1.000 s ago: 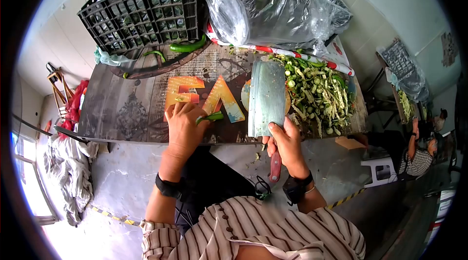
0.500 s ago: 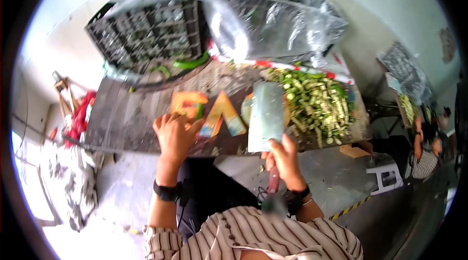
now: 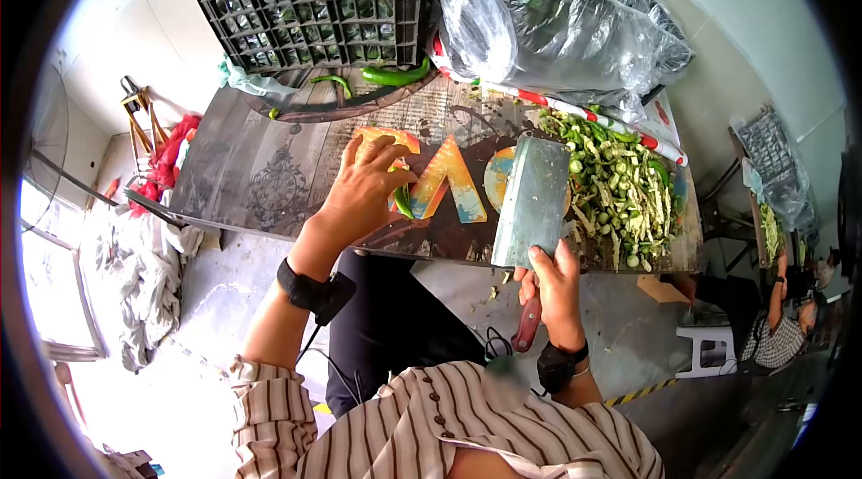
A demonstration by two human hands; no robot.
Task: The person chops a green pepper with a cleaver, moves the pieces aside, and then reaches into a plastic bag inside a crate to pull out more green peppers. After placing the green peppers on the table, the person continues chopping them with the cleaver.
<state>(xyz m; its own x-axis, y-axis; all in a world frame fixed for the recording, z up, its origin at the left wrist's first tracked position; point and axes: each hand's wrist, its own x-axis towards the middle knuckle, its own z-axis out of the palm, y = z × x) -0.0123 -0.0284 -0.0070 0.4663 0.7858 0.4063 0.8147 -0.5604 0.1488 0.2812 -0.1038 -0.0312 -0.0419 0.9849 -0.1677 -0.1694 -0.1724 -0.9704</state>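
My left hand (image 3: 364,192) is over the tabletop with its fingers curled, and a green pepper (image 3: 403,202) pokes out below the fingertips. The grip itself is partly hidden by the fingers. In my right hand (image 3: 558,290) is a cleaver (image 3: 532,201), held by its reddish-brown handle with the thumb near the base of the broad blade. The blade lies face up over the table's front part, partly covering an orange painted letter. Just right of the blade is a heap of chopped green peppers (image 3: 621,196).
A black crate (image 3: 314,12) stands at the back left, beside one covered in clear plastic (image 3: 575,35). Whole green peppers (image 3: 397,76) lie before the crate on the dark wooden table (image 3: 235,151). At the far right, another person (image 3: 779,331) sits near a white stool (image 3: 703,351).
The head view has shifted, so the table appears further right and higher. The cleaver blade now leans more to the right at its top. The pepper under my left hand sits nearer the table's front.
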